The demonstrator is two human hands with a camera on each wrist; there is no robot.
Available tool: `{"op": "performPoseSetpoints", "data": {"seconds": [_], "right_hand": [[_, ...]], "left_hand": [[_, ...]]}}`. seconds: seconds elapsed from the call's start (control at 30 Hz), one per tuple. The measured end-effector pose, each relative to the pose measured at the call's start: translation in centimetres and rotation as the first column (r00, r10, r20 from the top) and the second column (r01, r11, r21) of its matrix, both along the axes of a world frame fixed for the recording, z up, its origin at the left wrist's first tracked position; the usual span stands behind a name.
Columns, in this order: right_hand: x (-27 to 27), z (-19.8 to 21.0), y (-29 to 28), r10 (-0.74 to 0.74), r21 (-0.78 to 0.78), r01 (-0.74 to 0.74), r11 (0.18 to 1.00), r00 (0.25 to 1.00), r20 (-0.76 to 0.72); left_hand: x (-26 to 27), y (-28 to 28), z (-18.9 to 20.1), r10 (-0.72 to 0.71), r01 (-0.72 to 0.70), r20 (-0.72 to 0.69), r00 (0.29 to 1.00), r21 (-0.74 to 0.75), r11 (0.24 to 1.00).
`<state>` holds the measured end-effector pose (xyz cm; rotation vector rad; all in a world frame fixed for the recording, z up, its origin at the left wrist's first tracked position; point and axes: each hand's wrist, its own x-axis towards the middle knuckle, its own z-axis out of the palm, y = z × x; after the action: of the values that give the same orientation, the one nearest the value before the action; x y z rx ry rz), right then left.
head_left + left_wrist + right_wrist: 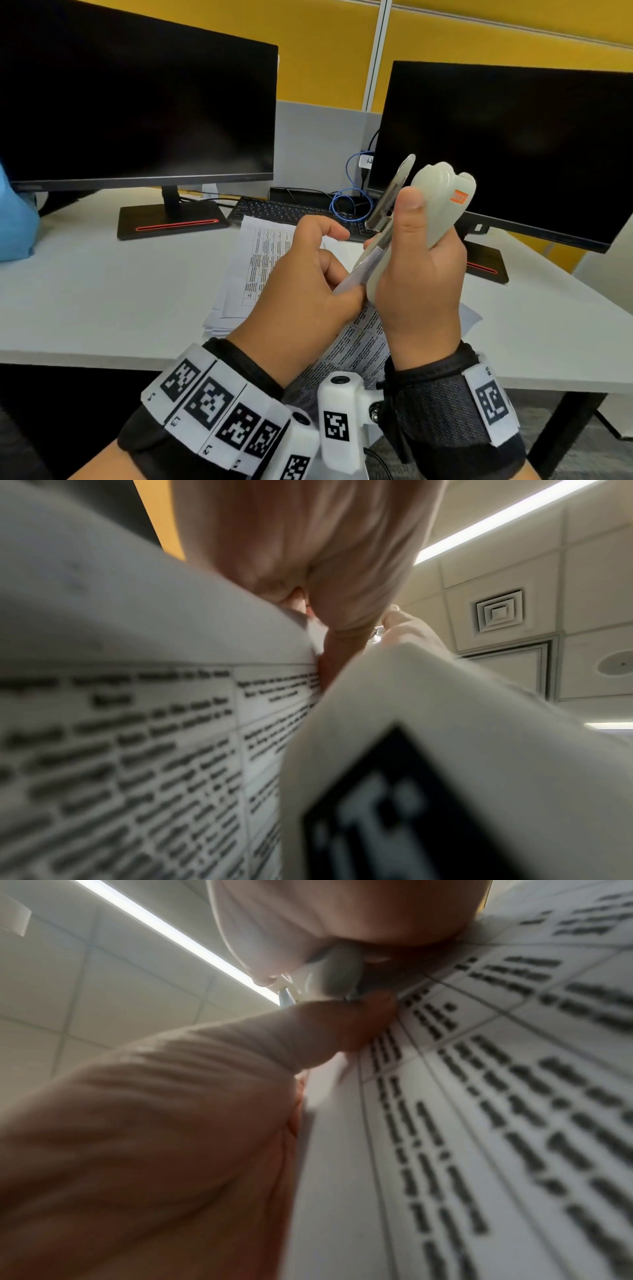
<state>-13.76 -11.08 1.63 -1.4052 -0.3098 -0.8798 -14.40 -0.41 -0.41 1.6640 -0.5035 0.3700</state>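
Stapling looks to be the work in hand, and the pale cream plastic stapler (442, 202) with its small orange label is lifted clear of the table, nose up toward twelve o'clock. I judge it light and rigid, with a smooth rounded shell that could slide in a damp palm. Its bright metal arm (394, 192) stands swung away from the body toward eleven o'clock, so the sound hold is low on the shell, away from hinge and mouth. The right hand (418, 284) has that hold: fingers wrapped round the back, thumb laid up the front, wrist nearly upright. Meeting the stapler's lower end at its eight o'clock is a thin sheaf of white printed sheets (356, 342), limp, light and easily creased, best pinched close to the corner being fed in. The left hand (301, 284) holds that corner with thumb and curled fingers closed on the edge, and the rest of the sheaf hangs below both wrists. Whether the corner sits in the mouth I cannot tell. Farther out, at ten o'clock of the left hand, a loose stack of printed papers (253, 260) lies on the white table (102, 291). A black keyboard (284, 210) lies at twelve o'clock, and two dark monitors (137, 102) stand behind.
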Motion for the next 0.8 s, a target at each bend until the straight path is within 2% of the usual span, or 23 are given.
{"op": "performPoseSetpoints", "data": {"seconds": [0.23,0.37,0.47,0.57,0.8], "right_hand": [[0.3,0.6,-0.5,0.015,-0.040,-0.017,0.999,0.999,-0.035],[0.7,0.5,-0.9,0.051,0.037,-0.048,0.998,0.994,-0.094],[0.7,0.7,-1.9,0.018,0.135,-0.008,0.991,0.997,-0.074],[0.7,1.1,-3.2,-0.039,0.217,0.052,0.975,0.997,-0.063],[0.5,1.1,-4.0,-0.057,0.264,0.077,0.962,0.995,-0.083]], "left_hand": [[0.2,-0.3,-0.5,-0.013,0.014,-0.014,1.000,0.036,0.999],[0.5,0.3,-0.6,0.032,-0.034,0.032,0.999,0.043,0.998],[1.0,1.3,-1.1,0.037,-0.044,0.122,0.992,0.050,0.998],[1.3,2.0,-1.7,-0.004,0.003,0.202,0.979,0.005,1.000],[1.5,2.2,-2.1,-0.028,0.024,0.265,0.964,0.019,1.000]]}}
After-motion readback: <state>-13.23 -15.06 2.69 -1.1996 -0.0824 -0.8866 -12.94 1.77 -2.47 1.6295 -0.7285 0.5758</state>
